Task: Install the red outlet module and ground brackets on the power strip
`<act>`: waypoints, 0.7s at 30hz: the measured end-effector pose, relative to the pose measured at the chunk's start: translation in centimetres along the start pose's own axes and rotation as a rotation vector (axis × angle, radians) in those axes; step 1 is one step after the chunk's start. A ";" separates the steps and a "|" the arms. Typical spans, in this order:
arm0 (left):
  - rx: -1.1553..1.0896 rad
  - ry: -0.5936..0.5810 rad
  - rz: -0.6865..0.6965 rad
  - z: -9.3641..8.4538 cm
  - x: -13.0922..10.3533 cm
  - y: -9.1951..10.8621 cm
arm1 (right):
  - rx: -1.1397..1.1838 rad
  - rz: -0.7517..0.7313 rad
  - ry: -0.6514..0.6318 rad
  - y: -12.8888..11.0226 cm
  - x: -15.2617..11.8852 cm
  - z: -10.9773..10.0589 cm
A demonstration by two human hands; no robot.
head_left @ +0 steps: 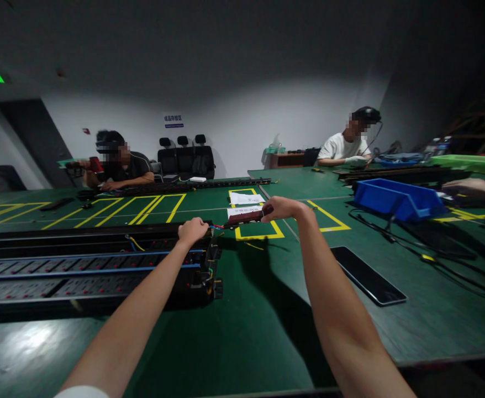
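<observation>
My right hand (283,208) is closed around the right end of a slim, dark reddish-brown part (244,219), held above the green table. Short blue and red wires (216,226) run from that part's left end toward my left hand (193,230). The left fingers are curled together at the right end of a long black power strip-like assembly (101,271), and what they pinch is hidden. Blue edges and rows of dark panels with red dots mark this assembly. A loose yellow-and-blue wire (135,243) sticks up from its upper side.
A black phone (369,276) lies right of my right forearm. Black cables (412,243) and a blue bin (395,199) are farther right, with another person's hand (474,187) near the bin. Paper sheets (246,198) lie inside yellow tape. Two people sit across the table.
</observation>
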State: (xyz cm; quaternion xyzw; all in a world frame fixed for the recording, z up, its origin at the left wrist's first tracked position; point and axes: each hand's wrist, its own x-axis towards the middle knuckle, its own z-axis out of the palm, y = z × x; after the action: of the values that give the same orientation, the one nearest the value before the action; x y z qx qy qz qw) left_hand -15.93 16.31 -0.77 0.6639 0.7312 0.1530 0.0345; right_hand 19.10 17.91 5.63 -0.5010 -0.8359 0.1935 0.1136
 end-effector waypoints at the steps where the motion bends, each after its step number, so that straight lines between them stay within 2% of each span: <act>1: 0.004 -0.005 -0.005 -0.1 0.1 -0.2 | 0.007 -0.002 -0.002 0.1 0.3 0.3; 7: 0.002 -0.056 -0.019 -1.1 1.6 -2.4 | 0.040 -0.048 -0.016 0.2 2.1 2.2; 12: -0.033 -0.034 0.053 -1.0 1.9 -3.6 | 0.050 -0.082 -0.021 0.7 3.0 3.3; 17: -0.113 0.079 0.272 -0.3 0.8 -3.2 | 0.045 -0.100 -0.023 1.7 3.0 3.6; 21: -0.200 0.061 0.486 0.0 0.1 -2.7 | 0.045 -0.098 -0.038 2.2 2.9 3.8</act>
State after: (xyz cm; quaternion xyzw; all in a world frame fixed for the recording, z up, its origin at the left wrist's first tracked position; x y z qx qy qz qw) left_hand -18.52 16.18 -1.48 0.8085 0.5320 0.2485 0.0402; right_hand 17.96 20.62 1.26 -0.4532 -0.8568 0.2159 0.1181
